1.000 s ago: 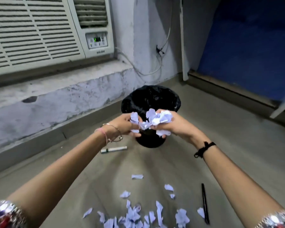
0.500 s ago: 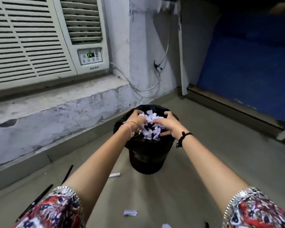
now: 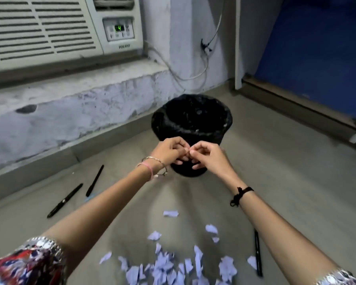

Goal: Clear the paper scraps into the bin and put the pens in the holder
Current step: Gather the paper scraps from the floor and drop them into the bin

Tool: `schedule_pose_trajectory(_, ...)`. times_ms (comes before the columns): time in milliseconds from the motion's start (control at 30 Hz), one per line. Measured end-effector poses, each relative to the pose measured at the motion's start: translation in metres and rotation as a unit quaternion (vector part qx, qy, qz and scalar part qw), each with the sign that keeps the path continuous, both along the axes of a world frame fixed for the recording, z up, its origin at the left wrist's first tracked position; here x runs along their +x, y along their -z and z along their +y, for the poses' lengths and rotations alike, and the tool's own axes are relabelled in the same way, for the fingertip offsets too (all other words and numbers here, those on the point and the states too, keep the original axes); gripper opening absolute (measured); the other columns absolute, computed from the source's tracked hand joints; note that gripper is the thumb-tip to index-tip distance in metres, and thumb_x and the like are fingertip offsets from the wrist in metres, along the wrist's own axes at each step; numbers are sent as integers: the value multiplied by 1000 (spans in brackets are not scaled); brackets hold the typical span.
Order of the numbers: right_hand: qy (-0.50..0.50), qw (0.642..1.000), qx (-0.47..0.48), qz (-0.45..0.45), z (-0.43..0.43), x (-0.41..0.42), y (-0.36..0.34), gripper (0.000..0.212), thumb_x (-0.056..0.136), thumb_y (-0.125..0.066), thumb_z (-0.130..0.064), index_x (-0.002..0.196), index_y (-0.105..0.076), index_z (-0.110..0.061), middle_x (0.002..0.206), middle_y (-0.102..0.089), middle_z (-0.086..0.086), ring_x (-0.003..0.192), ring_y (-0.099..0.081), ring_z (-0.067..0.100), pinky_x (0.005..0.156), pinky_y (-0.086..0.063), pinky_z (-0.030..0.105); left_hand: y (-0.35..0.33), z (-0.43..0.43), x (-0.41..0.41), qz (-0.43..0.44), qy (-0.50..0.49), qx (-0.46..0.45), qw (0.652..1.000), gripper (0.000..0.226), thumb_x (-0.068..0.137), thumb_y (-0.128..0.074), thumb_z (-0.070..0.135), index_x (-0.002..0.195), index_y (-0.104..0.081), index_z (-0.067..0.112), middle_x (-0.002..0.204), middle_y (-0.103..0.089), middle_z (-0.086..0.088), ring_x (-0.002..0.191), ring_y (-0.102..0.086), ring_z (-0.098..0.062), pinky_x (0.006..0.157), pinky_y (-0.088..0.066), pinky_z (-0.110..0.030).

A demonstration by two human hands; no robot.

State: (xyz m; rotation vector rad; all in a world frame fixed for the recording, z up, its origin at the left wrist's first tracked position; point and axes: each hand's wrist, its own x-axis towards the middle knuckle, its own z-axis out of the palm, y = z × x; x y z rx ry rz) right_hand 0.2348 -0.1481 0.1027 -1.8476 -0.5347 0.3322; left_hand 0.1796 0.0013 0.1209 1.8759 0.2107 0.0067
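A black bin (image 3: 191, 118) lined with a black bag stands on the grey floor. In front of its near side, my left hand (image 3: 169, 151) and my right hand (image 3: 208, 154) meet fingertip to fingertip, fingers curled, with no paper visible in them. Several pale paper scraps (image 3: 164, 266) lie on the floor near me. Two black pens (image 3: 65, 200) (image 3: 95, 180) lie at the left, and a third black pen (image 3: 258, 253) lies at the right. No pen holder is in view.
A window air conditioner (image 3: 49, 29) sits on a concrete ledge (image 3: 74, 103) at the left. A white cable (image 3: 193, 75) hangs down the wall behind the bin. A blue panel (image 3: 317, 48) with a low sill runs along the right.
My hands carried a bunch of scraps over the bin, dropped it in, and have pulled back toward me with no paper in them. The view tilted down again.
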Motion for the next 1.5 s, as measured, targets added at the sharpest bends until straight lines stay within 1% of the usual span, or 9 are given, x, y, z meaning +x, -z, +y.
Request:
schedule_pose_trajectory(200,-55,978,-188,-75,-12,-70,134,22,89,-61,-15,109,-67,-8,110,-65,11,100,-64,24,90,-47,25,128,25,-123,10,-88,247,965,17,86,-57,14,103,-62,11,107,-64,-10,98,-61,-24,81,-41,-20)
schedule_pose_trajectory(333,-109,963,-228,-90,-4,-108,194,43,92,-58,-26,132,-51,-11,139,-47,12,131,-45,27,106,-31,25,202,26,-221,55,-215,228,948,49,91,-36,42,129,-47,13,133,-49,-10,125,-46,-25,105,-31,-28)
schedule_pose_trajectory(467,-139,936,-276,-166,2,-144,223,51,96,-49,-40,142,-42,-18,154,-32,7,143,-25,24,116,-23,33,245,9,-282,128,-208,266,933,64,90,-19,52,147,-21,22,158,-16,-1,146,-11,-15,119,-3,-32)
schedule_pose_trajectory(733,-186,930,-235,-212,-40,-205,223,54,95,-32,-49,139,-44,-20,146,-44,2,137,-36,16,117,-23,28,247,-54,-256,64,15,242,968,71,86,-15,63,147,0,30,157,3,12,145,7,-1,122,0,-34)
schedule_pose_trajectory(933,108,952,-227,-174,-129,-186,216,54,95,-34,-46,134,-49,-13,142,-45,5,136,-37,16,111,-26,21,233,-48,-256,25,42,263,963,86,80,-27,73,148,4,30,157,4,13,145,7,0,119,10,-23)
schedule_pose_trajectory(1067,195,933,-271,-131,-169,-193,231,64,94,-26,-50,141,-39,-8,151,-36,11,141,-30,23,117,-23,31,239,-45,-275,19,107,339,935,105,72,-38,80,149,5,23,159,7,6,147,10,-8,121,4,-35)
schedule_pose_trajectory(1267,213,913,-328,-118,-168,-199,245,69,94,-20,-49,145,-32,-3,155,-27,21,146,-21,31,120,-19,41,244,-64,-268,10,179,428,886,127,57,-40,91,149,4,15,160,4,1,147,10,-15,120,3,-38)
schedule_pose_trajectory(1400,209,933,-286,-70,-155,-207,244,74,92,-16,-56,148,-27,-9,158,-22,12,148,-15,21,120,-7,28,249,-76,-250,25,178,415,892,126,57,-42,90,149,6,18,160,5,0,148,9,-19,120,4,-37)
schedule_pose_trajectory(1500,100,968,-223,-47,-140,-225,234,72,92,-19,-62,151,-19,-21,161,-14,-4,147,-9,5,119,-4,19,249,-82,-234,18,176,401,899,122,60,-39,89,147,12,20,159,6,2,147,9,-15,120,4,-38)
